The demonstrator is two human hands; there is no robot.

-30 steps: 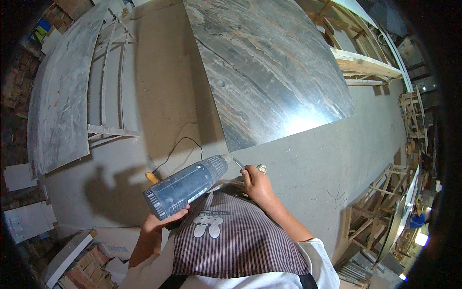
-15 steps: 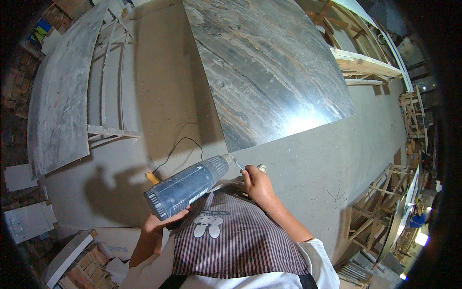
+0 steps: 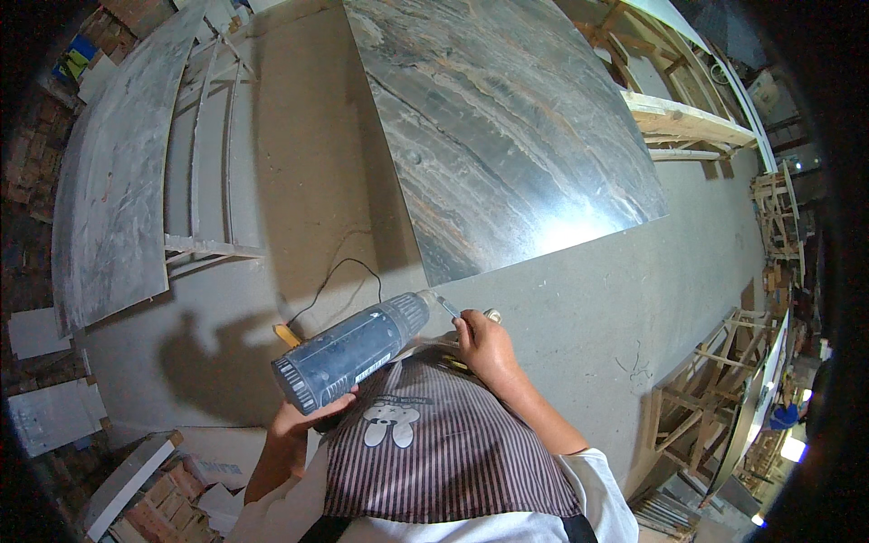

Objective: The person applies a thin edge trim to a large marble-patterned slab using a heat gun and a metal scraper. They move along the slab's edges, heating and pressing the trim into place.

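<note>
Both our hands grasp: the left hand (image 3: 312, 414) a blue-grey cylindrical heat gun (image 3: 348, 351), the right hand (image 3: 487, 348) a slim silvery metal tool (image 3: 449, 309), whose closeness to the nozzle (image 3: 426, 297) could burn us.

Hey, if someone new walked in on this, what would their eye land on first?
Probably the big glossy grey slab at upper centre, with bright glare near its lower edge. Next, the bulky blue-grey power tool in the left hand, left of centre, its nozzle close to a thin metal tool in the right hand. Then perhaps the striped apron at lower centre.
</note>
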